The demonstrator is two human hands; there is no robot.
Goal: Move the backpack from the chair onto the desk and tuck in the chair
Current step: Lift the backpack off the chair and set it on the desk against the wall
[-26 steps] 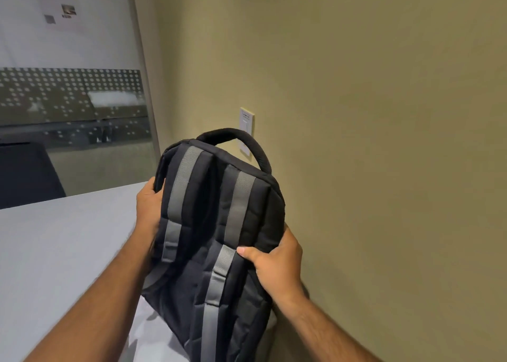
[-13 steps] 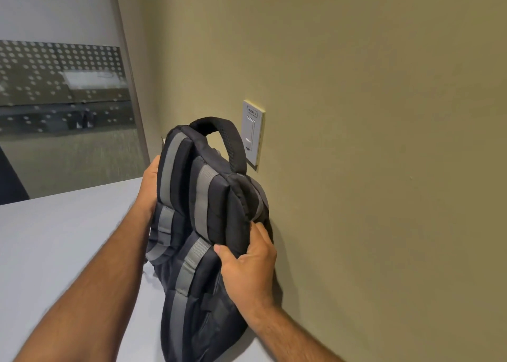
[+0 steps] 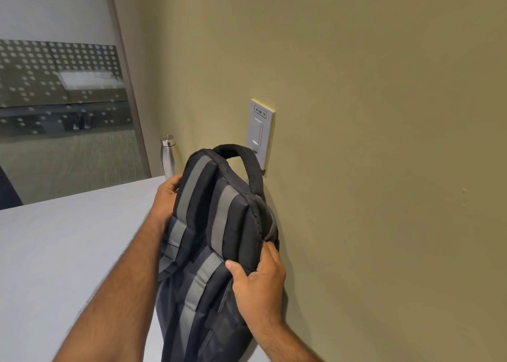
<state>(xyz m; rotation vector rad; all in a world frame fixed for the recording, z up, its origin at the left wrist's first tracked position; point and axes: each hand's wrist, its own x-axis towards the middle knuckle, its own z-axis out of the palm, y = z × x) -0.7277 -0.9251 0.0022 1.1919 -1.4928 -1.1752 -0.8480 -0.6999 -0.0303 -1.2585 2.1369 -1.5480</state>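
Note:
A black backpack (image 3: 219,241) with grey shoulder straps stands upright on the white desk (image 3: 68,252), its straps toward me and its far side against the olive wall. My left hand (image 3: 166,197) grips its upper left edge. My right hand (image 3: 258,285) grips its right side, thumb on the strap face. The top handle arches up in front of a wall switch. The chair is out of view.
A steel water bottle (image 3: 168,156) stands on the desk in the corner just behind the backpack. A grey wall switch plate (image 3: 259,131) sits on the wall above the bag. A glass partition (image 3: 63,101) with a dotted band runs along the desk's far edge.
The backpack has turned and moved to the right against the wall, settling lower on the desk. Both hands kept their hold. The water bottle has come into sight.

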